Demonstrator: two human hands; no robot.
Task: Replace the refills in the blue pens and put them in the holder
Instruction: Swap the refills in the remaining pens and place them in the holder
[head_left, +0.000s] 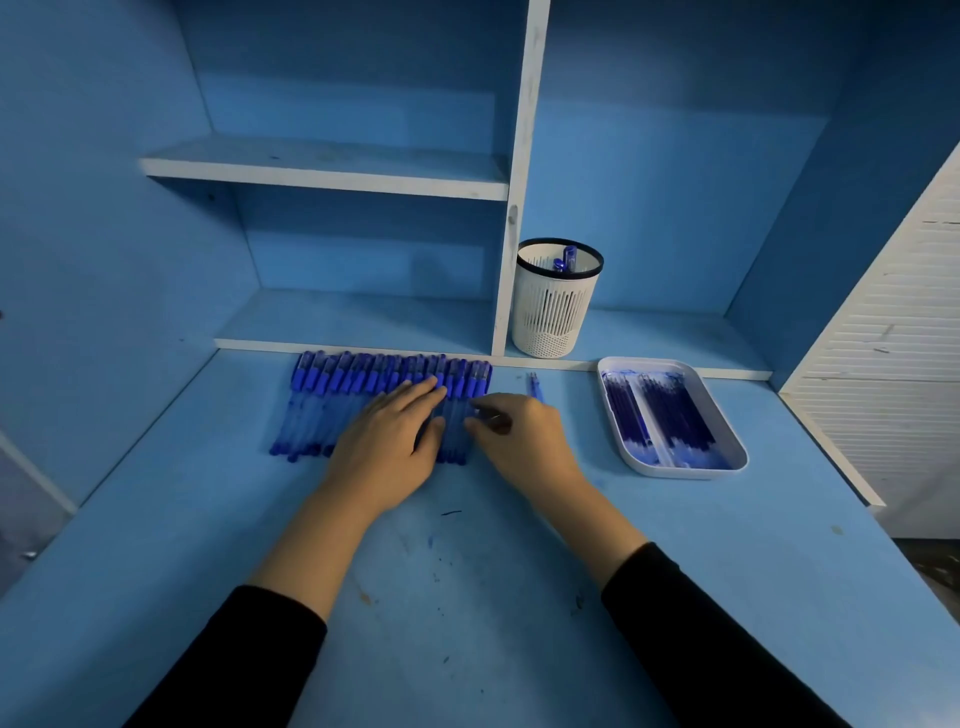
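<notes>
A row of several blue capped pens (332, 400) lies side by side on the blue desk, caps toward the shelf. My left hand (392, 436) lies flat on the right part of the row, fingers straight. My right hand (514, 434) is at the row's right end, its fingertips pinching the last pen there (480, 376). A white slotted pen holder (553, 306) with a black rim stands on the low shelf and has two blue pens in it. A white tray (727, 434) of several blue refills sits to the right.
A loose refill (535, 387) lies on the desk between the pens and the tray. Blue shelving with a white divider (519, 171) rises behind. A white slatted panel (893, 332) stands at the right. The near desk (467, 597) carries ink marks.
</notes>
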